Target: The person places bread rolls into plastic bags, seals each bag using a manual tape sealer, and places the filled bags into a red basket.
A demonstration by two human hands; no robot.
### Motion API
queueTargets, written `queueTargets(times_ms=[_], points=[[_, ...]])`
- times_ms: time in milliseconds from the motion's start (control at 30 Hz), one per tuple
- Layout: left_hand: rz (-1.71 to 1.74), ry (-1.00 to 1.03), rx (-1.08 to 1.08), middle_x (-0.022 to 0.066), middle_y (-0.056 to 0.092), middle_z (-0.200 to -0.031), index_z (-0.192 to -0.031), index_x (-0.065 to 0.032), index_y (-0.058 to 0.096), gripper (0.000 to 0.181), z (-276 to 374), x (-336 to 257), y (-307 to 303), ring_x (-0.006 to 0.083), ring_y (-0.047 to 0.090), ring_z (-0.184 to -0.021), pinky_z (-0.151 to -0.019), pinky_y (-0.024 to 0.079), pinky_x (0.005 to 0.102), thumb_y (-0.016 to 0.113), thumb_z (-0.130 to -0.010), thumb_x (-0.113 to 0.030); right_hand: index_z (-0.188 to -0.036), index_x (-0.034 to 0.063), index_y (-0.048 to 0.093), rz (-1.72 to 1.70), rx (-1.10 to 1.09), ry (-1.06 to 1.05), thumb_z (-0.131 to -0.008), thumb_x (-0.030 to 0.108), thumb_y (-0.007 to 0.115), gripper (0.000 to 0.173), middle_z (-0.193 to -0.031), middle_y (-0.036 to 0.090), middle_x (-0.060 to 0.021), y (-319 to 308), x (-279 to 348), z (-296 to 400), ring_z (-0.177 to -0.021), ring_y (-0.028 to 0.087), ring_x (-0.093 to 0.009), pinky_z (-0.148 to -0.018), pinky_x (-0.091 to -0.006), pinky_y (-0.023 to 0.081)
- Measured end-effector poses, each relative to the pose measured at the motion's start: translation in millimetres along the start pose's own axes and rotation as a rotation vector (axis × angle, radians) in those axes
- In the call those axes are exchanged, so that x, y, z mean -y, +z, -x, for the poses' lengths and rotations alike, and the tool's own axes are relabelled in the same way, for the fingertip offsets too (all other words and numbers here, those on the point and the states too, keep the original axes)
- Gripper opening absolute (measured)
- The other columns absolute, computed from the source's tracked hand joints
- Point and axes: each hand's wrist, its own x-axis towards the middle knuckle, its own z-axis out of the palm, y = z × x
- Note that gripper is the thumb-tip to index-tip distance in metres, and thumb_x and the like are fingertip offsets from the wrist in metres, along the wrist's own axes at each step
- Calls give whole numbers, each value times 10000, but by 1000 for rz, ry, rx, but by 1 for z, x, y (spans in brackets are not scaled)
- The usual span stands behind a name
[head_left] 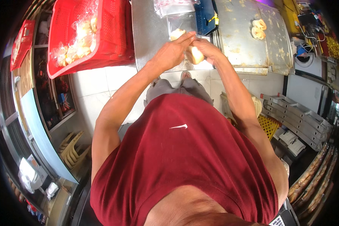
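Near the front edge of a metal table [147,31], my left hand [172,52] and my right hand [207,49] meet at the fingertips. Below the fingers, a bread roll [196,55] lies against my right hand. Another bread roll [177,34] shows just beyond my left fingers, by a clear plastic bag [183,22]. What the fingertips pinch is too small to make out. More plastic bags [176,7] are stacked at the far side. A dark blue box-like object [205,18] stands right of them.
A red plastic crate [113,36] with bagged bread rolls [83,42] is at the left. Worn metal trays [237,31] lie at the right, with a few bread pieces [258,29] on one. An aluminium ladder [299,115] and a yellow crate [268,125] are lower right.
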Motion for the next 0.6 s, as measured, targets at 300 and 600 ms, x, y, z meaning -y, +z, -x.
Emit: queueTargets(times_ms=[300,600], points=[[49,-44,-35,37,377,-1580,-1440,-48,464,637,36,7,37,323,614,-1172,-935,545,422,683,-845,-108,-1319,-14,504,-593,-64,-208,-986,158,580,383,-1176,629,-124,26,-91,-7,-992,660,-219,-790,-349,588],[-19,-126,-33,114,442,-1525,-1456,-42,449,632,39,-14,75,335,572,-1246,-972,543,403,556,-837,21,-1209,-11,589,-514,-137,-170,-1037,176,506,267,-1079,658,-106,21,-109,-19,-898,652,-187,-787,-351,571]])
